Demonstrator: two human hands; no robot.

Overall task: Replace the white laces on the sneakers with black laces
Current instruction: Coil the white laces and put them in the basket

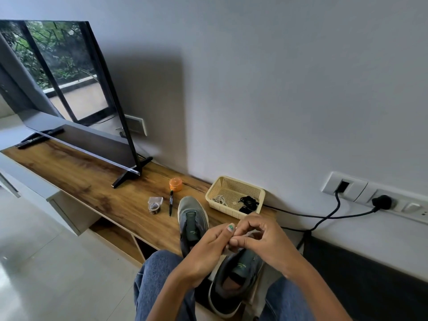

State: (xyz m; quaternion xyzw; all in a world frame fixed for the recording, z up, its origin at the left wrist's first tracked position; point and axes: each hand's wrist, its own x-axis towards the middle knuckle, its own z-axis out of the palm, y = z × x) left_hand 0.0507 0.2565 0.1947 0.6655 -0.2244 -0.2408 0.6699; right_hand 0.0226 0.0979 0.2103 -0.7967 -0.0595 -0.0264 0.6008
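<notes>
Working over the nearer sneaker (pixel 236 281), the person has both hands brought together just above its tongue. The left hand (pixel 208 249) and the right hand (pixel 261 242) meet at the fingers (pixel 234 240), which are curled inward and seem to pinch something small and pale between them; I take it for a bit of white lace, but it is too hidden to be sure. The far sneaker (pixel 192 218) stands on the wooden worktop (pixel 92 179) with its eyelets apparently already bare.

My guess is that the stripping step is nearly over, or an end is being readied. The black laces (pixel 249 202) lie bunched in the cream basket (pixel 234 181), beside a loose coil of white lace (pixel 219 200), so no threading of black has begun. The next move probably calls for freeing the fingers, dropping any white piece in the basket, and drawing out one black lace by its tip.

Both shoes are soft grey mesh with pale rubber soles and dark padded tongues. The basket is perforated plastic, rectangular with flared walls. The worktop shows a warm streaked grain. Nearby sit an orange lidded jar (pixel 175 184), a black marker (pixel 171 203) and a roll of tape (pixel 153 208).
</notes>
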